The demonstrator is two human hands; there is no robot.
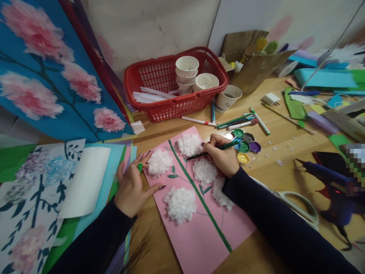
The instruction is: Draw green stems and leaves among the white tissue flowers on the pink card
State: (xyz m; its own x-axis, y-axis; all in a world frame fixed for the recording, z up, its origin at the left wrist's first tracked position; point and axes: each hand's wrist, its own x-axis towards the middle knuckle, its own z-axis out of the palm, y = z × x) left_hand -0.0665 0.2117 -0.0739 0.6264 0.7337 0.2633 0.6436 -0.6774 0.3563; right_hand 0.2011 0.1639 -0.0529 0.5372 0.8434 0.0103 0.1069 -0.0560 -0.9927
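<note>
A pink sheet (196,243) lies on the wooden table, bearing several white ruffled paper flowers (179,204), a long green stem (199,194) and small dark green leaves. My right hand (224,156) is closed round a slim green pen (198,155) with a dark dotted barrel. Its tip points at the sheet between the upper flowers, close to a thin leaf stalk. My left hand (134,182) rests at the sheet's left edge with fingers spread, fingertips beside the upper left flower. Between its fingers sits a small green piece (140,167), apparently a pen cap.
Behind the sheet stands a red basket (182,108) with paper cups, beside another cup (228,98). Pens (236,121) and a paint palette (243,146) lie right of the sheet. Scissors (299,205) and a glue gun (327,182) are farther right. Flower pictures (42,190) occupy the left.
</note>
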